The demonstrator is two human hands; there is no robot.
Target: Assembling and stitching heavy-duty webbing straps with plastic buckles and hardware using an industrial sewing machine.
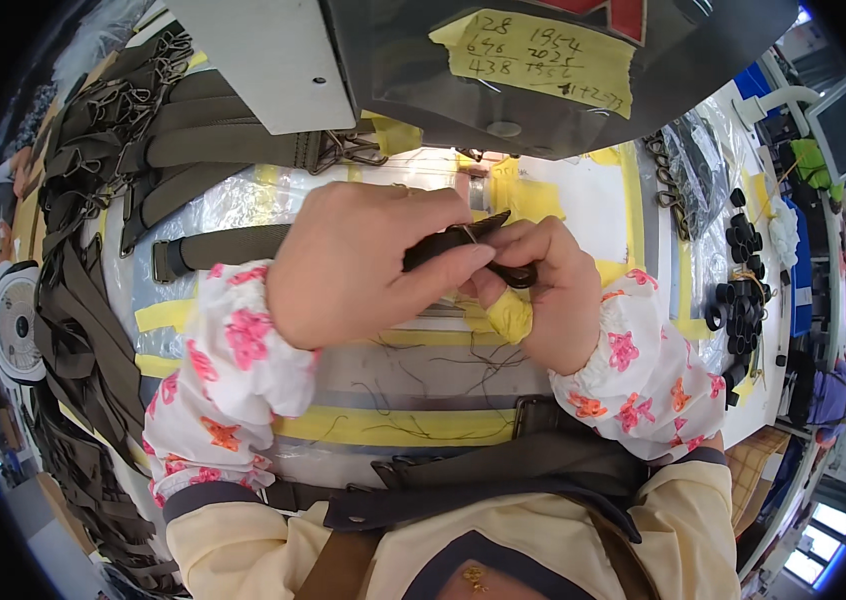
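Both hands meet in front of the machine head, closed around a dark webbing strap (pixel 440 245). My left hand (pixel 348 265) pinches its folded part between thumb and fingers. My right hand (pixel 558 300) grips the strap's other side, where a dark loop-shaped piece shows at the fingertips; its kind is unclear. Yellow tape (pixel 511 316) is wrapped round one finger of the right hand. Another length of olive webbing (pixel 233 248), with a metal buckle at its left end, runs behind my left wrist; whether it joins the held strap is hidden.
A dark grey machine head (pixel 393 70) overhangs the table just beyond my hands. Olive straps with metal hooks (pixel 133 105) heap up at the left, near a white fan (pixel 18 322). Black rings (pixel 741 270) lie at the right. Loose threads (pixel 403 375) litter the taped tabletop.
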